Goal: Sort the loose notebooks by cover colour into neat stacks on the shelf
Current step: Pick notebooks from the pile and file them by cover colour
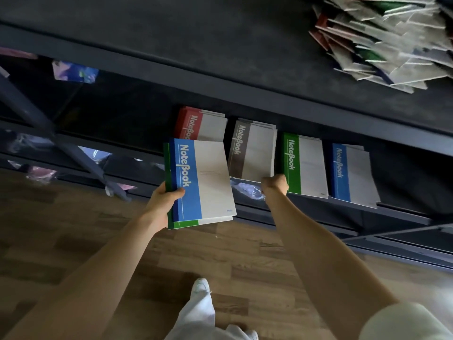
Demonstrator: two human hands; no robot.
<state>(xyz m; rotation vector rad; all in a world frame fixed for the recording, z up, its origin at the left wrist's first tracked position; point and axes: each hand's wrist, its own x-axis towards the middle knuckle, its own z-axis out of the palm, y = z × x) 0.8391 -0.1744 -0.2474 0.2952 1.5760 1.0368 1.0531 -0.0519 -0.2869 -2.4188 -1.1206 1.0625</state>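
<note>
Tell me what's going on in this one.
A person is sorting notebooks at a dark shelf. The left hand grips a bunch of notebooks, blue on top with green beneath. The right hand is curled at the near edge of the brown stack; whether it grips a notebook is unclear. The red stack, green stack and blue stack sit alongside, and an unsorted pile lies on the level above.

The shelf point(269, 104) had a matt, dark-painted metal frame and a dull, faintly rough top board. On it the brown notebook point(252, 153), and in front of it the held notebooks point(210, 182), had smooth paper covers. Under it lay glossy plastic wrapping point(247, 188). In front of it the wood-grain floor point(73, 229) had a faint sheen.
</note>
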